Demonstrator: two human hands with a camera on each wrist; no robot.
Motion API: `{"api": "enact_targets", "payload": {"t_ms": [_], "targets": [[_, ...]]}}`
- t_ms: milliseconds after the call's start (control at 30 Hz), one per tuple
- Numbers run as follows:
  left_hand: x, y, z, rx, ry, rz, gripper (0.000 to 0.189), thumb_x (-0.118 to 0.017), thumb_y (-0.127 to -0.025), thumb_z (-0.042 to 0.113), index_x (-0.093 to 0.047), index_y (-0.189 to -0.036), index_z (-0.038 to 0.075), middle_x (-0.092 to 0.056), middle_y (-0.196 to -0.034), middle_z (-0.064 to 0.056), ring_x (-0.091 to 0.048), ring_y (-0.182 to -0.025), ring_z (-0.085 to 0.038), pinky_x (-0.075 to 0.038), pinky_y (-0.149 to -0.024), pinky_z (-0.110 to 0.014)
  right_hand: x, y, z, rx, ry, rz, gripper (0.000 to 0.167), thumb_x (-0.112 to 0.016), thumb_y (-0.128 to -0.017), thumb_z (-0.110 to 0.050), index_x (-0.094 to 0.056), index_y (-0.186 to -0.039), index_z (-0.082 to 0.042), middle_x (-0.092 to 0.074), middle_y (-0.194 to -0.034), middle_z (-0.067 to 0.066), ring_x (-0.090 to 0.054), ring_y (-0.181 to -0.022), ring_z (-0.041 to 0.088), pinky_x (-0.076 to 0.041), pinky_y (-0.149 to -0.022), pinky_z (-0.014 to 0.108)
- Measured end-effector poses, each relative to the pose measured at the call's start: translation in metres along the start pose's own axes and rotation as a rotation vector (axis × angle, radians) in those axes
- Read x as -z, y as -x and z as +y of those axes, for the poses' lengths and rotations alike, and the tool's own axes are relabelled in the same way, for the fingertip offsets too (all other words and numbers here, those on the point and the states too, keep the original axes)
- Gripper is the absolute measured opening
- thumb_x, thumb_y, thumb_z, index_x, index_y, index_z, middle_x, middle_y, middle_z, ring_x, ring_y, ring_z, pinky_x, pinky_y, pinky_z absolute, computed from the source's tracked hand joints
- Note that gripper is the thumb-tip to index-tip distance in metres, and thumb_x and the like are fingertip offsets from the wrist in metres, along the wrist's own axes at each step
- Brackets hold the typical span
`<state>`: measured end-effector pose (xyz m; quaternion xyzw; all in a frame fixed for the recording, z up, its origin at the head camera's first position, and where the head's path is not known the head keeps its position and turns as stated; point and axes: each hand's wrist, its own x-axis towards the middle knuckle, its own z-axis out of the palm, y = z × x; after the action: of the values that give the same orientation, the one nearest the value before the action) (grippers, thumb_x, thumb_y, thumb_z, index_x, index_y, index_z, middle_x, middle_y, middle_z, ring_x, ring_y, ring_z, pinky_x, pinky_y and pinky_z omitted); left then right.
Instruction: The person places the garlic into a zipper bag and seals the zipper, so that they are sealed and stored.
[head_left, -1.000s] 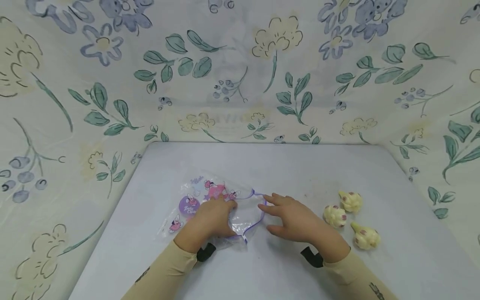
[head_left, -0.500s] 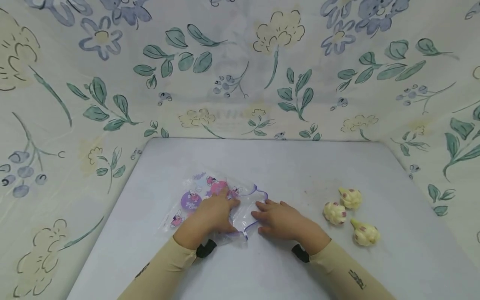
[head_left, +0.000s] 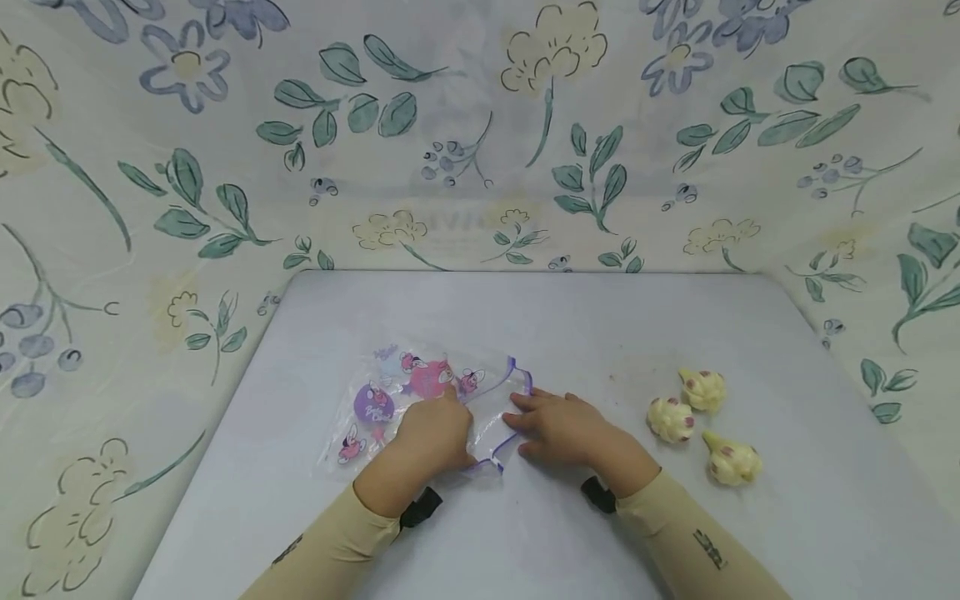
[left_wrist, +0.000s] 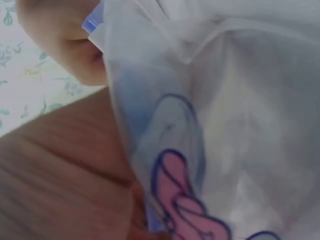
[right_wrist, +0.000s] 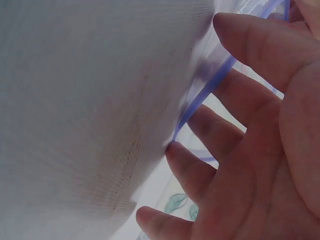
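A clear plastic zip bag with pink and purple cartoon prints lies on the table, its purple-edged mouth facing right. My left hand grips the bag near its mouth, fingers curled in and thumb at the lower end of the purple edge. The printed film fills much of the left wrist view. My right hand reaches in from the right with fingers spread. Its fingertips are at the open mouth, and the right wrist view shows them along the purple zip strip, thumb apart from the other fingers.
Three pale yellow garlic-like bulbs with purplish spots, one at the back, a left one and a front one, lie right of my right hand. The white table ends at a floral cloth backdrop.
My right hand has moved left to the bag's mouth. The left hand's fingers have curled in on the bag. The mouth's purple edges stand parted, and the bulbs have stayed put.
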<state>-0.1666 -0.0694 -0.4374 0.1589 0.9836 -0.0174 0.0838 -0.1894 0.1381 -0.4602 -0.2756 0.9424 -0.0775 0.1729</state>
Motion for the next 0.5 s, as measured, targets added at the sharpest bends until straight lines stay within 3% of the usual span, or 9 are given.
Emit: {"api": "enact_targets", "payload": {"t_ms": [133, 300, 500], "targets": [[-0.0001, 0.0007, -0.0002, 0.003, 0.052, -0.008, 0.046, -0.092, -0.066, 0.042, -0.078, -0.094, 0.009, -0.065, -0.128, -0.023, -0.063, -0.072, -0.023, -0.058, -0.067, -0.044, -0.0003, 0.0006, 0.0007, 0.000, -0.013, 0.005, 0.051, -0.071, -0.093, -0.037, -0.058, -0.142, -0.035, -0.042, -0.160, -0.007, -0.034, -0.151, 0.025, -0.032, -0.113, 0.066], [0.0001, 0.0001, -0.0017, 0.005, 0.079, -0.020, 0.043, -0.091, -0.067, 0.041, -0.078, -0.095, 0.012, -0.065, -0.131, -0.023, -0.059, -0.072, -0.021, -0.057, -0.067, -0.042, -0.0018, 0.0004, 0.0023, 0.002, -0.030, 0.006, 0.052, -0.071, -0.092, -0.038, -0.057, -0.142, -0.035, -0.040, -0.161, -0.007, -0.032, -0.152, 0.025, -0.030, -0.114, 0.066], [-0.0025, -0.0005, -0.0046, -0.030, 0.143, -0.006, 0.039, -0.093, -0.066, 0.036, -0.078, -0.090, 0.010, -0.063, -0.131, -0.027, -0.068, -0.083, -0.028, -0.058, -0.076, -0.044, -0.0013, 0.0017, 0.0029, 0.014, -0.055, -0.012, 0.055, -0.072, -0.092, -0.037, -0.055, -0.144, -0.034, -0.038, -0.162, -0.005, -0.030, -0.153, 0.028, -0.028, -0.115, 0.067]]}}
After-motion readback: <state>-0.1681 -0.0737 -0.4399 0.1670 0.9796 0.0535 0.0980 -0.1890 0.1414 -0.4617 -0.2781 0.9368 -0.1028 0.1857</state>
